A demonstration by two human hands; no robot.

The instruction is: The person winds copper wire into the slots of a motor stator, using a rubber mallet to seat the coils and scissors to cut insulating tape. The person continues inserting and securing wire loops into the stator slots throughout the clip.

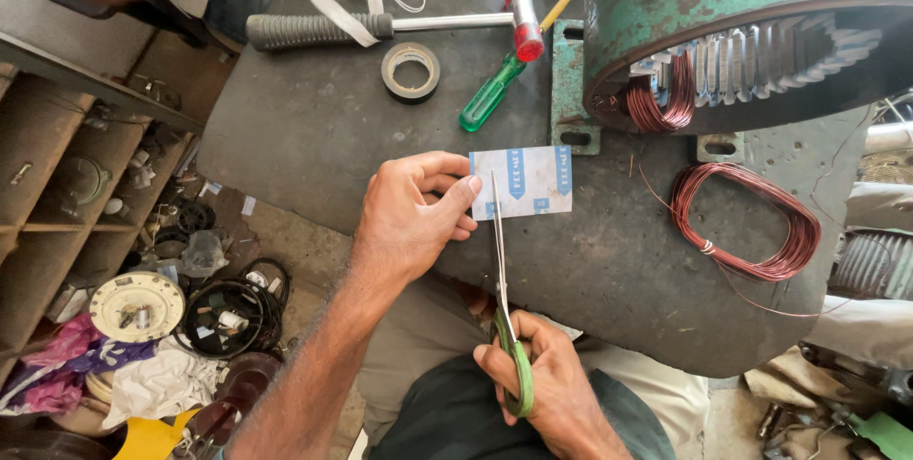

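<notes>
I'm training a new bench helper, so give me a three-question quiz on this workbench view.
1. True or false: the right hand works green-handled scissors.
2. The left hand pinches: A) tape roll B) pale sheet with blue stripes C) screwdriver
3. What lies loose right of the sheet?

Key:
1. True.
2. B.
3. A copper wire coil, on the dark table.
</notes>
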